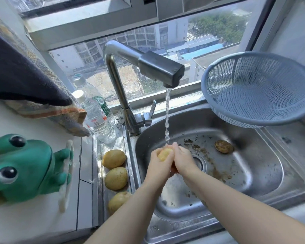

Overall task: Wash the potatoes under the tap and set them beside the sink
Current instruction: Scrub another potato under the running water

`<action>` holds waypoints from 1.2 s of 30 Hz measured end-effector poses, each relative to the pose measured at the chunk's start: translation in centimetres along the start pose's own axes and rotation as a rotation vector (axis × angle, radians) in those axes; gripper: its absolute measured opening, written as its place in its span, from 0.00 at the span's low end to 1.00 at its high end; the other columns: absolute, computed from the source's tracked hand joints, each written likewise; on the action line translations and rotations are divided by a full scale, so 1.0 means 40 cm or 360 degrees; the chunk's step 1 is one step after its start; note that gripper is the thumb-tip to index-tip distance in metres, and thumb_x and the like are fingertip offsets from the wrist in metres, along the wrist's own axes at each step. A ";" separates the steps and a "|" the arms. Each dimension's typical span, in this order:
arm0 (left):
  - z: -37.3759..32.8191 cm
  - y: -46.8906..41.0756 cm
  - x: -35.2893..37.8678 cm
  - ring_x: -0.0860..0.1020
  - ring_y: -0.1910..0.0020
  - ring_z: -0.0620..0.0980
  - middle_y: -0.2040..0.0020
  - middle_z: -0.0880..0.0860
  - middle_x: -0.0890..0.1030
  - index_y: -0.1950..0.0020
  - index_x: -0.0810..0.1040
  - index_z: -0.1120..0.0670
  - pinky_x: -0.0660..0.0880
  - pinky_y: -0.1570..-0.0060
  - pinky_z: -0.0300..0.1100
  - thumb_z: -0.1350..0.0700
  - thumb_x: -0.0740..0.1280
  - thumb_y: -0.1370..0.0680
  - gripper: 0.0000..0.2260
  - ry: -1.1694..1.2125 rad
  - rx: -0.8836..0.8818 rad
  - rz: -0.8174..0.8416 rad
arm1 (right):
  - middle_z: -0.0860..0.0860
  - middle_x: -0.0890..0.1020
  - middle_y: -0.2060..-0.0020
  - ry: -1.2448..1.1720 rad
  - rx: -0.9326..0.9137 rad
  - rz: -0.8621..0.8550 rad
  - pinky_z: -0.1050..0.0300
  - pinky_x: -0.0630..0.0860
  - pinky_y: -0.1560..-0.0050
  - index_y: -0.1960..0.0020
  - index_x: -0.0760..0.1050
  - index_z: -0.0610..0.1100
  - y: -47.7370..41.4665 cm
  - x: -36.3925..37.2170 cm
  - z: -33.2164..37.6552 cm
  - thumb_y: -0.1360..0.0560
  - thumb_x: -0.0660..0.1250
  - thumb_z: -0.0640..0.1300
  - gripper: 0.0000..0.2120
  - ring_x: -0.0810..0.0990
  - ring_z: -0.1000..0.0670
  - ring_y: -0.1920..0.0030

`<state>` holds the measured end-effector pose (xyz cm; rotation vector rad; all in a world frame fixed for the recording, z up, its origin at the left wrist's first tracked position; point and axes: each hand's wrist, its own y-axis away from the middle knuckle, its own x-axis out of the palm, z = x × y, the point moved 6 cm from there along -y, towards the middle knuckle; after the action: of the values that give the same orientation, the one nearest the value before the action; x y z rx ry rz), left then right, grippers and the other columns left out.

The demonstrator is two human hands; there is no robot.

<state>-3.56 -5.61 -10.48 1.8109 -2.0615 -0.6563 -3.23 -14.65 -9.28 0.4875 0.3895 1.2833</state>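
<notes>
Window-side steel sink (253, 173): my left hand (156, 164) and right hand (183, 161), grip curled round a potato (164, 154), rub it under the tap (161, 69) at centre. Next, I judge, it joins three potatoes (116, 178) at nine o'clock.

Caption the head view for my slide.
Left hand and right hand hold a yellow potato under the running steel tap; three more lie beside the steel sink.
</notes>
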 end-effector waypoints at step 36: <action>-0.019 -0.029 -0.024 0.65 0.83 0.44 0.78 0.54 0.71 0.53 0.74 0.59 0.61 0.83 0.30 0.48 0.52 0.16 0.19 0.0496 -0.0682 -0.0156 | 0.42 0.81 0.66 -0.0083 -0.0011 0.0623 0.64 0.75 0.70 0.43 0.77 0.46 0.007 -0.014 0.062 0.22 0.65 0.43 0.09 0.80 0.53 0.72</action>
<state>-2.06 -4.85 -10.39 1.6472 -1.5050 -0.7229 -2.26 -15.47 -7.04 0.6100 0.2518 1.6453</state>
